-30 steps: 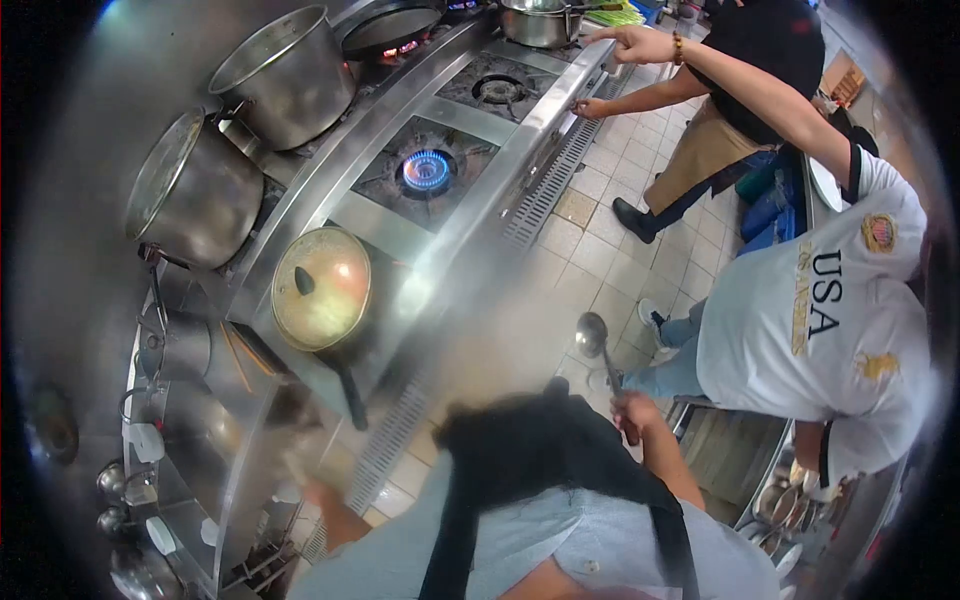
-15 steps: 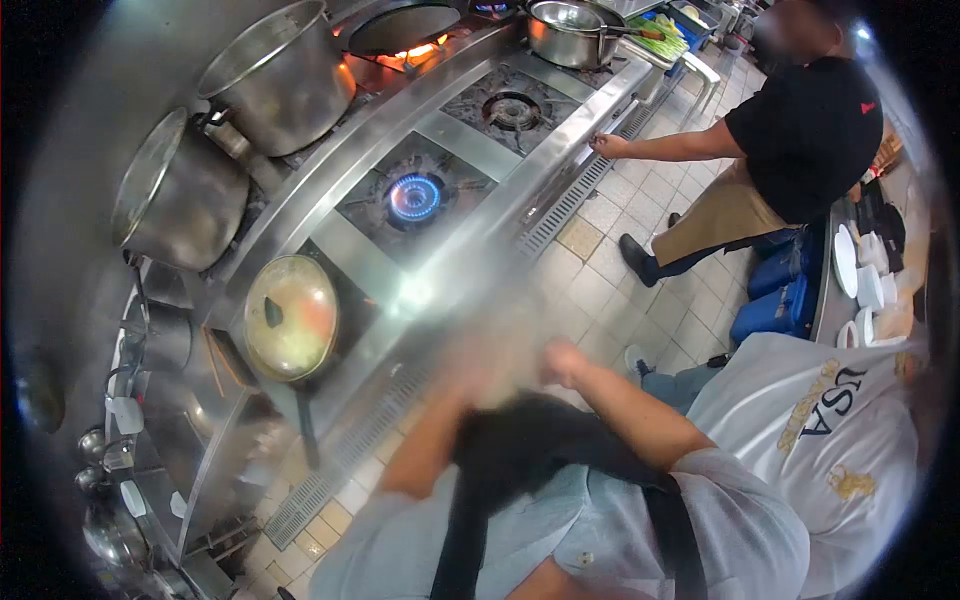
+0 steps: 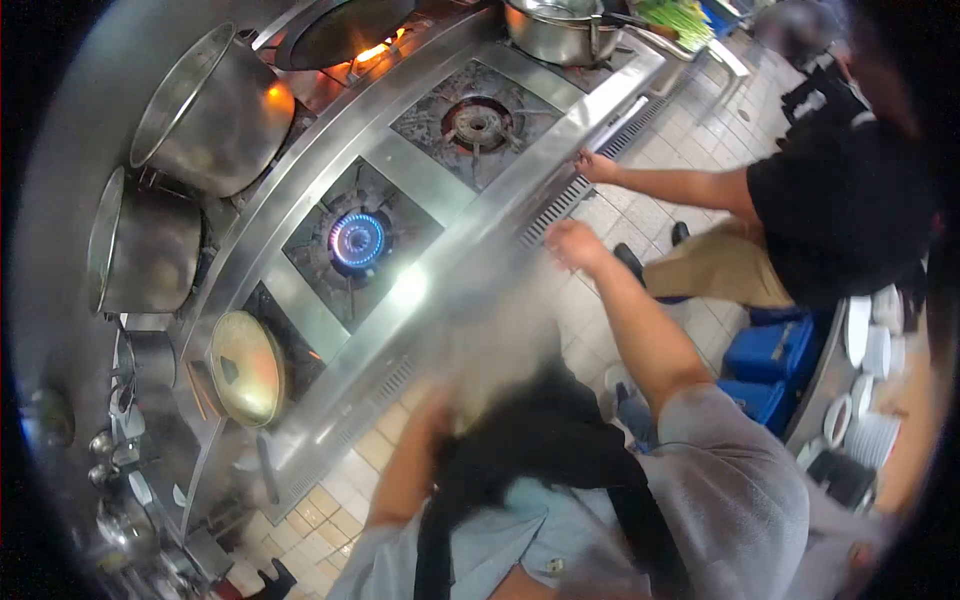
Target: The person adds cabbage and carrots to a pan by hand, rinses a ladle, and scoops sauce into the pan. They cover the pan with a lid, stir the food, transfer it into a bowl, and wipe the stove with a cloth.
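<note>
My right hand (image 3: 573, 245) is held out in front of the stove's front edge, its fingers loosely bent and apart, with nothing visible in them. Low by the black apron (image 3: 530, 430), my left hand (image 3: 432, 408) is smeared by a hazy patch, so its fingers cannot be made out. A lit gas burner (image 3: 357, 240) shows a blue flame on the stove (image 3: 420, 180). At the stove's near left end sits a frying pan (image 3: 255, 365) with a pale golden, shiny inside and a dark handle. Neither hand touches it.
A co-worker's hand (image 3: 597, 168) reaches to the stove front. Two large stockpots (image 3: 225, 130) stand behind the burners. A dark wok (image 3: 345, 35) sits over orange flames, and a steel pot (image 3: 560, 35) is at the far end. Blue bins (image 3: 765, 355) and white dishes (image 3: 870, 440) are at right.
My right hand has moved outward and up towards the stove front, its fingers loosening. My left hand has shifted slightly down and left. The view has turned; the second person at right is mostly hidden.
</note>
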{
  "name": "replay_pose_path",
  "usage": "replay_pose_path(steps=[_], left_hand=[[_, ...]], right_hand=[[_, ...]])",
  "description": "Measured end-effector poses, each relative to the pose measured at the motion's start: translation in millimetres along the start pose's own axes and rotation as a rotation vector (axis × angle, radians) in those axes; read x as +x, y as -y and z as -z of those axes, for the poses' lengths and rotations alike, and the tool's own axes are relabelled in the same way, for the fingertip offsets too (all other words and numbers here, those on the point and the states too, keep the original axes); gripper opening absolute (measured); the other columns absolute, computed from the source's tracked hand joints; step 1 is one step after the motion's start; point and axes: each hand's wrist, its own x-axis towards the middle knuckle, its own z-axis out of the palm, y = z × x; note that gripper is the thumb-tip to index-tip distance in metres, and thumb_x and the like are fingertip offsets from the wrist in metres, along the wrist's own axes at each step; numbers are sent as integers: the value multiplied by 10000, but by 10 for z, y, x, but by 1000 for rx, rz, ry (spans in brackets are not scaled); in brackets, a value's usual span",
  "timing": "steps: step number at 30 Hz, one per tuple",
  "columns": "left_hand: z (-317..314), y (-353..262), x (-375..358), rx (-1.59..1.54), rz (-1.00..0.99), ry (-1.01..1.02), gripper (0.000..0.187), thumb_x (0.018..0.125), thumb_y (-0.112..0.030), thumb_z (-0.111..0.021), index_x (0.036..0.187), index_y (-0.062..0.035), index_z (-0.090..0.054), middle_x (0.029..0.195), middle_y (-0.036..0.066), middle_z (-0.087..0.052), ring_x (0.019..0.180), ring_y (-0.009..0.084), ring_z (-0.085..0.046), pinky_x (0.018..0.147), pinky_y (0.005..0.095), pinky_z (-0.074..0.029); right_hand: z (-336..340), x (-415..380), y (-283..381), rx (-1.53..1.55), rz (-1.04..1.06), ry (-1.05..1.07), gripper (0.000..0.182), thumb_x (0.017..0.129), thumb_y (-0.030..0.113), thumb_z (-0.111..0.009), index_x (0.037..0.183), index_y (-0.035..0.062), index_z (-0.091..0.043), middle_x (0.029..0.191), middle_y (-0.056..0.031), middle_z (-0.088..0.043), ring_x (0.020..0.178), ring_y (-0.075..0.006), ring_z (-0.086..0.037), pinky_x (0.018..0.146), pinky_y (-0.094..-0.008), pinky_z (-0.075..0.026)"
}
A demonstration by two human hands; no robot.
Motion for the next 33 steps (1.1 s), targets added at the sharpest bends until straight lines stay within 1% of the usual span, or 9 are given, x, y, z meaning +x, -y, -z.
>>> replay_pose_path(steps=[2, 4, 6, 9, 12, 21, 23, 29, 33], left_hand=[[-249, -162, -529, -128, 61, -86, 320, 809, -328, -589, 948, -48, -660, 801, 79, -663, 684, 211, -619, 593, 336, -498], [-211, 68, -531, -171, -8, -160, 330, 817, -333, -575, 953, -45, -662, 783, 79, -660, 676, 211, -618, 576, 329, -490], [-588, -295, -1018, -186, 36, -229, 346, 820, -339, -565, 970, -40, -657, 785, 84, -659, 673, 219, -619, 581, 329, -495], [-584, -82, -1057, -222, 64, -250, 375, 816, -345, -563, 1005, -31, -645, 800, 99, -661, 679, 237, -625, 600, 338, -509], [-546, 193, -1134, -305, 7, -219, 413, 806, -342, -578, 1057, -17, -619, 848, 136, -667, 704, 275, -639, 654, 386, -531], [-472, 587, -1175, -713, -83, 109, 477, 876, -395, -533, 1124, 9, -579, 864, 109, -617, 703, 237, -593, 614, 340, -490], [-312, 823, -1131, -707, -50, 87, 471, 873, -364, -530, 1175, -4, -558, 921, 129, -638, 748, 263, -613, 670, 376, -499], [-539, 531, -1401, -595, 20, -106, 434, 863, -344, -538, 1153, -23, -578, 944, 134, -668, 761, 277, -636, 711, 392, -513], [-478, 600, -1317, -598, 19, -121, 414, 854, -351, -552, 1091, -16, -605, 905, 130, -673, 746, 285, -641, 719, 404, -521]], right_hand=[[428, 991, -166, -364, 262, -251, 245, 840, 217, -565, 987, 41, -652, 832, -141, -669, 784, -302, -658, 729, -396, -543], [1216, 2814, -767, -1159, 1037, -188, 273, 813, 215, -570, 964, 7, -663, 937, -186, -680, 969, -350, -634, 871, -416, -493], [993, 1664, 336, -715, 465, -443, 299, 824, 201, -533, 965, -32, -654, 1020, -220, -662, 1013, -365, -624, 863, -445, -494], [1269, 1984, 543, -1264, 394, -402, 282, 826, 201, -533, 925, -25, -669, 1022, -232, -655, 986, -399, -619, 845, -463, -497], [1591, 2265, 651, -918, 184, -430, 249, 820, 201, -540, 884, 12, -689, 972, -238, -661, 944, -394, -636, 809, -461, -509], [1685, 2989, -585, -606, 739, 61, 237, 847, 166, -603, 994, -14, -651, 881, -188, -685, 766, -286, -661, 704, -362, -523], [1708, 3148, -574, -97, 155, 195, 244, 856, 71, -568, 1092, 20, -605, 926, -139, -668, 779, -234, -625, 714, -350, -513], [1488, 2394, -170, 679, -170, 203, 251, 888, 50, -526, 1137, 37, -554, 1102, -133, -571, 910, -246, -550, 819, -342, -481], [1375, 2121, 83, 499, -170, -69, 237, 896, 93, -555, 1116, 7, -558, 1010, -120, -609, 870, -217, -576, 801, -330, -487]])
